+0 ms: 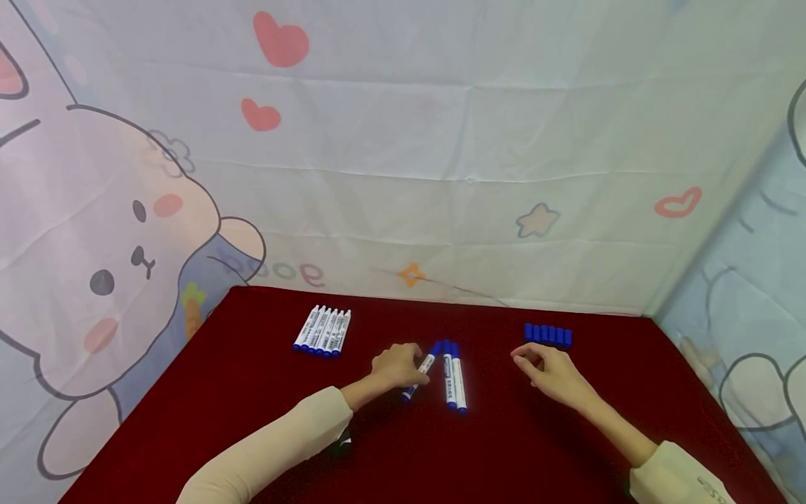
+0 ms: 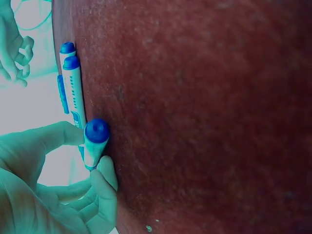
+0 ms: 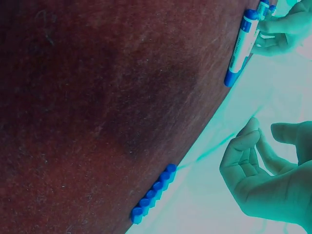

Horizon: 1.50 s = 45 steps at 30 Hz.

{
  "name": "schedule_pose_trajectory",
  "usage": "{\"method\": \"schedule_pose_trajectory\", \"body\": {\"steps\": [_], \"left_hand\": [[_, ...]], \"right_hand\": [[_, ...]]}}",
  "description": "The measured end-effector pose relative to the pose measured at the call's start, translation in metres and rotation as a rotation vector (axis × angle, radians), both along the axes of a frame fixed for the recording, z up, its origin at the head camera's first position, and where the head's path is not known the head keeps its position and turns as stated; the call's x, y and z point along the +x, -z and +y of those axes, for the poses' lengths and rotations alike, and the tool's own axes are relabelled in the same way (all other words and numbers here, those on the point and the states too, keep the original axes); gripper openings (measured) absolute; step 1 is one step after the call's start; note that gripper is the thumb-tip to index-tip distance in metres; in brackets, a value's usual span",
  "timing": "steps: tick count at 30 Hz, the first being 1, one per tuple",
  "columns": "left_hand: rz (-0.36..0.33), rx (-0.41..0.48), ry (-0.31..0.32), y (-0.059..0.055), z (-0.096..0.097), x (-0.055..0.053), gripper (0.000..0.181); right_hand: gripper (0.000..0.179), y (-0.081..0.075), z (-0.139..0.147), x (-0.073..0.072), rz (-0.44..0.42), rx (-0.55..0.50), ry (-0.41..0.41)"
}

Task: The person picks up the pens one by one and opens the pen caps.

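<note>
My left hand (image 1: 395,365) pinches a white whiteboard marker with a blue cap (image 1: 427,365) between thumb and fingers. The marker lies slanted on the red cloth, its blue end (image 2: 97,129) facing the left wrist camera. Just to its right, two more capped markers (image 1: 449,381) lie side by side. My right hand (image 1: 557,374) hovers over the right part of the table, fingers loosely bent and holding nothing. Nearest to it, a row of blue marker caps (image 1: 548,334) sits behind the fingertips; the right wrist view also shows these caps (image 3: 153,194).
Several uncapped white markers (image 1: 323,331) lie in a neat row at the back left of the red-covered table (image 1: 504,448). A small dark object (image 1: 343,439) is partly hidden by the left sleeve. A printed cloth backdrop (image 1: 403,140) hangs behind the table.
</note>
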<state>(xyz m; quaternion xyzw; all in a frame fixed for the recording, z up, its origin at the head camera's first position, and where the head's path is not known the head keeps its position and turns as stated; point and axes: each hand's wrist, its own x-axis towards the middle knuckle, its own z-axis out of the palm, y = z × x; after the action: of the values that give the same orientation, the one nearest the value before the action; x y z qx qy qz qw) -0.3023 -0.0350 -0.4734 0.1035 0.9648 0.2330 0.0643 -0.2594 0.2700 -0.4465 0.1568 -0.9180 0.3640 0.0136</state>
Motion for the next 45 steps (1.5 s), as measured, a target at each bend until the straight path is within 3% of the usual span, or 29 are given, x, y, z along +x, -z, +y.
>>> {"method": "schedule_pose_trajectory", "body": {"steps": [5,9,12,16,21,26,30,40,45], "left_hand": [[-0.002,0.042,0.012,0.000,-0.007,0.000,0.032],[-0.060,0.136,0.018,-0.002,-0.014,0.001,0.023],[-0.154,0.277,0.027,-0.001,-0.022,0.001,0.023],[-0.360,0.497,0.041,-0.002,-0.030,-0.001,0.034],[-0.534,0.614,0.101,-0.006,-0.040,-0.004,0.041],[-0.642,0.641,0.244,-0.014,-0.049,-0.004,0.036],[-0.689,0.616,0.343,-0.022,-0.052,0.000,0.035],[-0.631,0.488,0.523,-0.027,-0.041,0.019,0.024],[-0.606,0.476,0.563,-0.027,-0.034,0.023,0.023]], "right_hand": [[0.027,0.005,-0.001,0.001,0.002,-0.010,-0.007],[0.025,0.009,-0.001,0.002,0.002,-0.014,-0.021],[0.026,0.010,-0.001,0.001,-0.023,-0.011,-0.028],[0.028,0.012,-0.003,0.000,-0.053,-0.008,-0.030],[0.029,0.014,-0.007,0.000,-0.070,-0.021,-0.050],[0.030,0.015,-0.012,0.001,-0.076,-0.021,-0.091],[0.031,0.015,-0.016,0.002,-0.085,-0.022,-0.139],[0.037,0.017,-0.041,0.009,-0.155,-0.022,-0.312],[0.033,0.023,-0.053,0.016,-0.209,-0.024,-0.389]]}}
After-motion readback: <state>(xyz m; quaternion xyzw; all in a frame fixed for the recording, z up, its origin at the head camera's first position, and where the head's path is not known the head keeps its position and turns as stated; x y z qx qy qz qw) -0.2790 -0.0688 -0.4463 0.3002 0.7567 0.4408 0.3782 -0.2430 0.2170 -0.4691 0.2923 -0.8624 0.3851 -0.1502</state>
